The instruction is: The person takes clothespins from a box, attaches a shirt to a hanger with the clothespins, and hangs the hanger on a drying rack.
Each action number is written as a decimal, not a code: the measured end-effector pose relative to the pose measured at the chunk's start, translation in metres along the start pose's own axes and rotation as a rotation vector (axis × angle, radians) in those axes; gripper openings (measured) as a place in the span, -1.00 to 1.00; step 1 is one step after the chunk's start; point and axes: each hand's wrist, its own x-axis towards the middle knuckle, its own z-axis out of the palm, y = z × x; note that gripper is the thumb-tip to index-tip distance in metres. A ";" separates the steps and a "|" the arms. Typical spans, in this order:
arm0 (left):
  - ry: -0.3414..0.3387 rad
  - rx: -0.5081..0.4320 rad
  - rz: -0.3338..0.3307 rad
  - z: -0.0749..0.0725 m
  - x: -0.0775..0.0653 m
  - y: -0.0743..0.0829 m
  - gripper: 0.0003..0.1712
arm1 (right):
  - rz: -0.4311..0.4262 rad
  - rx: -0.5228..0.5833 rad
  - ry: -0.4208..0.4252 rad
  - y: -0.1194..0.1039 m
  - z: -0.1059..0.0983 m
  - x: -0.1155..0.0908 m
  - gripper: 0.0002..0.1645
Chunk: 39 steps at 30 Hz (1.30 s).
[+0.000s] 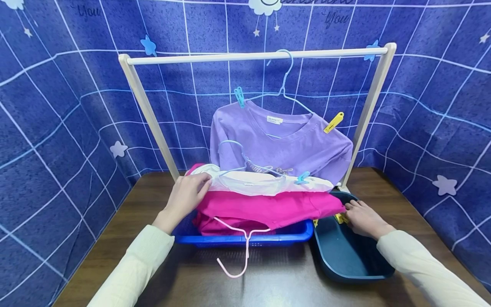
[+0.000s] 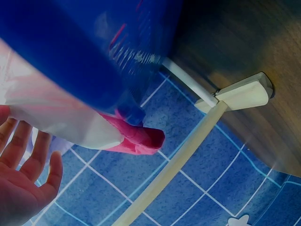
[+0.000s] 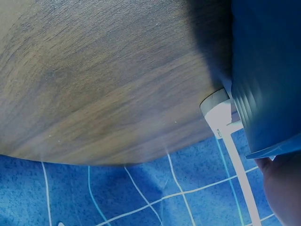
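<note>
My left hand (image 1: 188, 194) pinches the shoulder of a white and pink shirt (image 1: 268, 204). In the left wrist view its fingers (image 2: 19, 146) are at the white cloth (image 2: 61, 122). A light-blue hanger (image 1: 245, 160) is in the shirt's neck, and a blue clothespin (image 1: 302, 178) is clipped at the far shoulder. My right hand (image 1: 366, 219) reaches into a dark teal bin (image 1: 349, 256), beside yellow clothespins (image 1: 340, 218) and near the shirt's pink sleeve end. Its fingertips are partly hidden, so I cannot tell whether they grip a clothespin.
Under the shirt sits a blue basket (image 1: 245, 240) with pink cloth inside and a pink hanger (image 1: 246, 243) over its front rim. Behind, a white rack (image 1: 215, 57) carries a purple shirt (image 1: 276, 140) on a blue hanger, with a blue clip (image 1: 239, 97) and a yellow clip (image 1: 333, 122).
</note>
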 end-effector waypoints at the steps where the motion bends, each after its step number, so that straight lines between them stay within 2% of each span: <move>1: 0.001 0.001 0.001 0.000 0.000 0.000 -0.88 | -0.005 0.007 0.004 0.000 0.000 0.000 -0.78; 7: -0.003 0.007 -0.002 0.000 0.001 0.000 -0.87 | -0.038 0.049 -0.002 0.000 0.001 0.000 -0.69; 14: -0.017 0.016 -0.013 -0.001 0.001 0.001 -0.86 | -0.012 0.099 -0.094 -0.002 -0.003 0.001 -0.65; 17: -0.018 0.017 -0.018 -0.001 0.002 0.001 -0.86 | -0.008 0.109 -0.109 -0.004 -0.004 0.001 -0.64; 22: -0.021 0.018 -0.029 0.000 0.002 0.001 -0.86 | 0.008 0.102 -0.101 -0.005 -0.005 0.000 -0.71; 28: -0.020 0.015 -0.034 0.001 0.002 0.000 -0.86 | 0.036 0.118 -0.102 -0.006 -0.007 0.000 -0.63; 39: -0.032 0.019 -0.057 0.001 0.001 -0.001 -0.85 | 0.046 0.131 -0.002 -0.001 -0.017 0.002 -0.56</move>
